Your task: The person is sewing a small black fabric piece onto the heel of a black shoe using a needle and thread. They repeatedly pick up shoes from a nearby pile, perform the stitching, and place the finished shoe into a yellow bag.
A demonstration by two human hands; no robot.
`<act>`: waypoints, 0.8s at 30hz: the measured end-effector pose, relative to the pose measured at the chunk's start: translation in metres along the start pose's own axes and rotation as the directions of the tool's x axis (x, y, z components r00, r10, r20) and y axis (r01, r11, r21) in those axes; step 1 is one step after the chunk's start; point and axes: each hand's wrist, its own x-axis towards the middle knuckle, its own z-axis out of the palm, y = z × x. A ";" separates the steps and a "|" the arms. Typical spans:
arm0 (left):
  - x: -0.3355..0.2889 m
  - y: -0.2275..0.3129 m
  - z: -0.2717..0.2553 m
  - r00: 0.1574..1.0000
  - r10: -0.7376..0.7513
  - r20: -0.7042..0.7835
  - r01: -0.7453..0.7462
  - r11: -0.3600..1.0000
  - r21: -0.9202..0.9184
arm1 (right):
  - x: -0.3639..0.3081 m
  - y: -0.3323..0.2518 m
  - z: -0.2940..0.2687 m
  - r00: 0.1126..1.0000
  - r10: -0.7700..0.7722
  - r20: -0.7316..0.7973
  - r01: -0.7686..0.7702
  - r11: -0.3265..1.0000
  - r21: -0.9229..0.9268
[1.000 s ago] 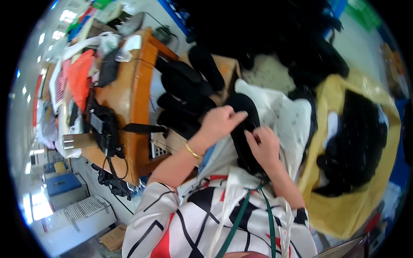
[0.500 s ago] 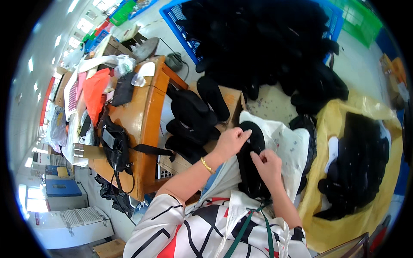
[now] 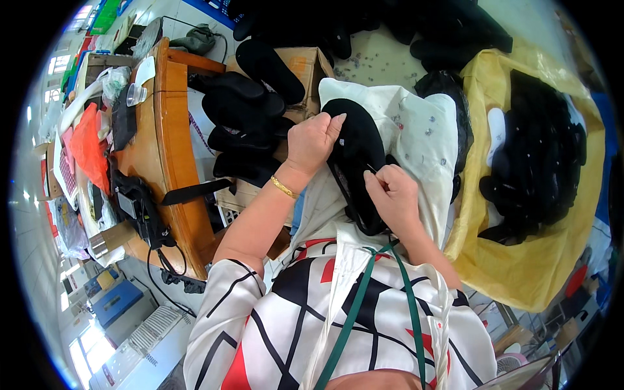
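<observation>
A black cloth slipper (image 3: 354, 140) lies lengthwise on the white cloth (image 3: 426, 130) over my lap, its rounded end pointing away from me. My left hand (image 3: 312, 144) is closed at the slipper's left edge near that far end, thumb over the rim; a gold bracelet circles the wrist. At the slipper's right side my right hand (image 3: 395, 195) is closed in a pinch, fingertips just over the black fabric. Something thin seems to stick out from this pinch, too small to name.
More black slippers (image 3: 240, 107) are heaped by a cardboard box (image 3: 296, 65) at the left. A wooden table (image 3: 172, 140) holding bags and cloth stands farther left. On the right, a yellow sack (image 3: 465, 214) holds many black slippers. Another dark pile (image 3: 455, 29) lies ahead.
The view has tilted down and shifted, so the surroundings sit higher in the picture. My right hand has drawn slightly away from my left; the left stays at the slipper's edge.
</observation>
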 end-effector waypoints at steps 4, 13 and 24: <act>0.009 -0.001 -0.013 0.999 0.040 0.028 -0.039 0.998 -0.040 | 0.005 -0.006 -0.003 0.997 0.023 0.069 -0.025 0.999 0.030; 0.014 0.051 -0.036 0.985 0.089 0.150 -0.118 0.974 0.194 | -0.006 -0.006 0.000 0.992 -0.060 0.114 0.065 0.997 -0.036; 0.012 0.025 -0.036 0.779 -0.457 0.429 0.617 0.680 -0.396 | 0.007 -0.003 -0.021 0.950 0.271 0.154 -0.309 0.755 0.579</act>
